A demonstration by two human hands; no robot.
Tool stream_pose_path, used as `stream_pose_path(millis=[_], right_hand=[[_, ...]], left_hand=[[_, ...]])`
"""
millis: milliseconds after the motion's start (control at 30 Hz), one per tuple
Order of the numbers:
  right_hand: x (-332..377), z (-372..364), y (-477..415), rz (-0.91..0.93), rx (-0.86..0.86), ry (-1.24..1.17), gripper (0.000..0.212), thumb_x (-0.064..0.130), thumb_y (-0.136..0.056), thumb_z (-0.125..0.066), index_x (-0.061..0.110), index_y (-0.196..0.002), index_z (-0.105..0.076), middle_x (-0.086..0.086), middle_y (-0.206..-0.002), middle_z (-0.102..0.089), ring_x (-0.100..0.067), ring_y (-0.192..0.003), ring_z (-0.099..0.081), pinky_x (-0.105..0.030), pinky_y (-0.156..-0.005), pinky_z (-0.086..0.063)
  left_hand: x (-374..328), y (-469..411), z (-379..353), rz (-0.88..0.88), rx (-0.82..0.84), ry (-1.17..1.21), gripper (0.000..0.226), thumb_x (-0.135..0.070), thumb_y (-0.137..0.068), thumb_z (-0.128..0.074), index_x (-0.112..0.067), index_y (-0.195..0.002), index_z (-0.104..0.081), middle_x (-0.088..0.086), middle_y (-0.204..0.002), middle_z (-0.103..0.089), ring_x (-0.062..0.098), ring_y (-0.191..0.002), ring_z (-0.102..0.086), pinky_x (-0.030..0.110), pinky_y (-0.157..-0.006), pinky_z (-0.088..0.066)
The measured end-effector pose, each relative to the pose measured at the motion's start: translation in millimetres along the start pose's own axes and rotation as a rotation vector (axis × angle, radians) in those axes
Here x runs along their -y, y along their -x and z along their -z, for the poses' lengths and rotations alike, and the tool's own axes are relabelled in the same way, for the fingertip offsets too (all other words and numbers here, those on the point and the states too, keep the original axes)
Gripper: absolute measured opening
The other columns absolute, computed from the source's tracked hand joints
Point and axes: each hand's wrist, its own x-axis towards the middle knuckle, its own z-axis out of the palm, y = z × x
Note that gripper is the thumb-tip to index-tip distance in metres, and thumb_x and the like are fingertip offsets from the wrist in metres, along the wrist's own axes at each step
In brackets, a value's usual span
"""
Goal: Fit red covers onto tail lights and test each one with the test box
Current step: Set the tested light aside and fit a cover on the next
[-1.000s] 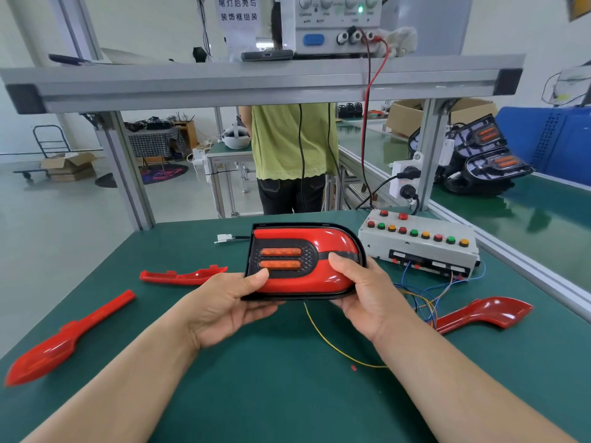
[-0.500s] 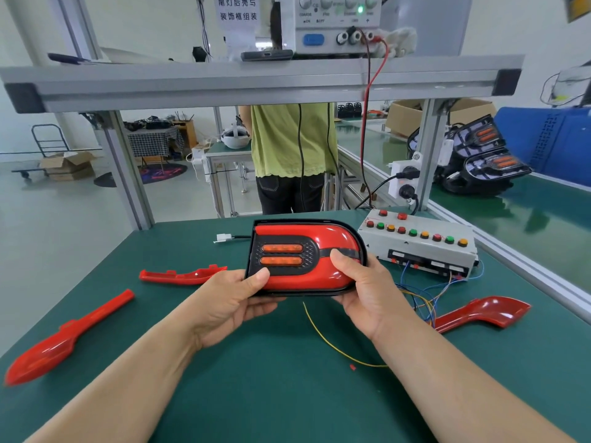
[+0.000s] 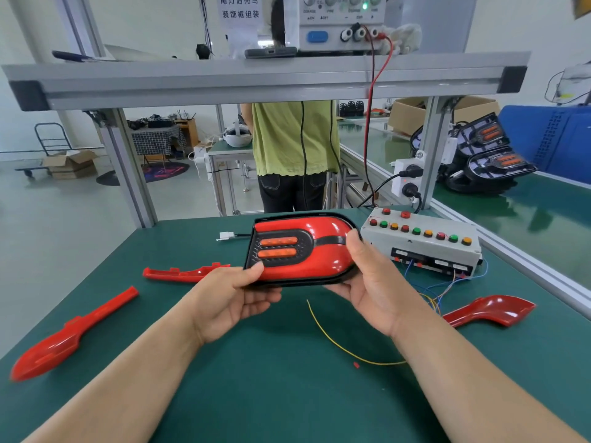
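Fingers (image 3: pixel 263 298) of the left hand (image 3: pixel 230 302) curl under the near left corner of the tail light (image 3: pixel 281 247), thumb pressing on top. The right hand (image 3: pixel 377 289) grips the right end likewise, thumb on the fitted red cover (image 3: pixel 323 260). The tail light is held over the table (image 3: pixel 287 394) toward its far edge, just left of the test box (image 3: pixel 422 247). 3 loose covers (image 3: pixel 44 346) lie on the table: 2 toward the left edge, 1 toward the right edge. A yellow wire (image 3: pixel 335 342) curves across the middle.
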Motion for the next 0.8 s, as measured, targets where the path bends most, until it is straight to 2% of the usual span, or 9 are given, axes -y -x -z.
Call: stream_pose_path(millis=[67,133,200,300,400,500,633,733,800], right_hand=[[5,1,2,0.016,-0.001,0.148,0.048,0.059,-0.091,-0.050,0.022,-0.119,-0.063,-0.006,-0.109,-0.075,-0.020,-0.102,-0.072,-0.040,-0.091,-0.057],[8,5,2,0.113,-0.171,0.339,0.030,0.045,-0.103,-0.043,0.025,-0.106,-0.066,-0.003,-0.098,-0.077,-0.015,-0.093,-0.074,-0.042,-0.091,-0.057],[15,14,2,0.233,-0.375,0.633,0.020,0.029,-0.102,-0.047,0.025,-0.101,-0.067,0.001,-0.096,-0.074,-0.012,-0.090,-0.072,-0.044,-0.091,-0.057],[19,33,1,0.251,-0.443,1.062,0.023,0.016,-0.098,-0.056,0.020,-0.116,-0.068,0.000,-0.111,-0.071,-0.017,-0.104,-0.064,-0.032,-0.095,-0.049],[14,38,-1,0.096,-0.358,1.366,0.031,0.017,-0.095,-0.061,0.019,-0.125,-0.065,-0.002,-0.126,-0.064,-0.023,-0.119,-0.056,-0.029,-0.098,-0.042],[13,38,-2,-0.060,-0.316,1.505,0.042,0.013,-0.092,-0.062,0.023,-0.133,-0.058,-0.001,-0.139,-0.055,-0.023,-0.129,-0.049,-0.033,-0.104,-0.042],[23,44,-2,-0.191,-0.327,1.636,0.055,-0.001,-0.087,-0.056,0.021,-0.137,-0.053,-0.007,-0.140,-0.051,-0.026,-0.127,-0.049,-0.033,-0.098,-0.044],[28,46,-3,-0.268,-0.322,1.700,0.049,-0.001,-0.088,-0.057,0.022,-0.132,-0.057,-0.007,-0.135,-0.056,-0.025,-0.122,-0.053,-0.031,-0.096,-0.046],[27,48,-3,-0.231,-0.334,1.723,0.035,0.004,-0.091,-0.057,0.024,-0.120,-0.061,-0.006,-0.127,-0.061,-0.024,-0.112,-0.056,-0.029,-0.090,-0.047]], left_hand=[[-3,-2,5,0.017,-0.043,0.103,0.026,-0.025,-0.092,-0.056,-0.004,-0.100,-0.069,0.016,-0.087,-0.074,0.022,-0.070,-0.072,0.027,-0.060,-0.059],[-5,-2,10,0.026,-0.084,0.169,0.023,-0.021,-0.098,-0.051,-0.004,-0.100,-0.067,0.015,-0.084,-0.073,0.021,-0.067,-0.072,0.026,-0.058,-0.058],[-6,-4,12,0.032,-0.121,0.204,0.023,-0.020,-0.100,-0.050,-0.005,-0.101,-0.066,0.015,-0.083,-0.073,0.021,-0.066,-0.072,0.027,-0.056,-0.058],[-6,-5,12,0.033,-0.175,0.191,0.024,-0.021,-0.101,-0.048,-0.004,-0.101,-0.065,0.015,-0.083,-0.074,0.020,-0.065,-0.072,0.026,-0.055,-0.058],[-5,-4,14,0.043,-0.213,0.136,0.025,-0.022,-0.102,-0.048,-0.003,-0.104,-0.065,0.017,-0.082,-0.073,0.019,-0.061,-0.070,0.027,-0.054,-0.056],[-5,-3,14,0.062,-0.246,0.094,0.025,-0.023,-0.102,-0.048,-0.004,-0.105,-0.064,0.017,-0.080,-0.073,0.019,-0.058,-0.069,0.027,-0.054,-0.053],[-3,-3,8,0.081,-0.284,0.035,0.022,-0.023,-0.102,-0.049,-0.006,-0.099,-0.064,0.014,-0.075,-0.073,0.019,-0.057,-0.070,0.029,-0.056,-0.051],[0,-4,3,0.062,-0.319,-0.011,0.018,-0.022,-0.102,-0.051,-0.009,-0.099,-0.063,0.012,-0.073,-0.074,0.019,-0.058,-0.072,0.027,-0.051,-0.053],[1,-4,1,0.044,-0.331,-0.045,0.014,-0.022,-0.102,-0.052,-0.012,-0.098,-0.062,0.011,-0.074,-0.075,0.021,-0.061,-0.073,0.025,-0.051,-0.055]])
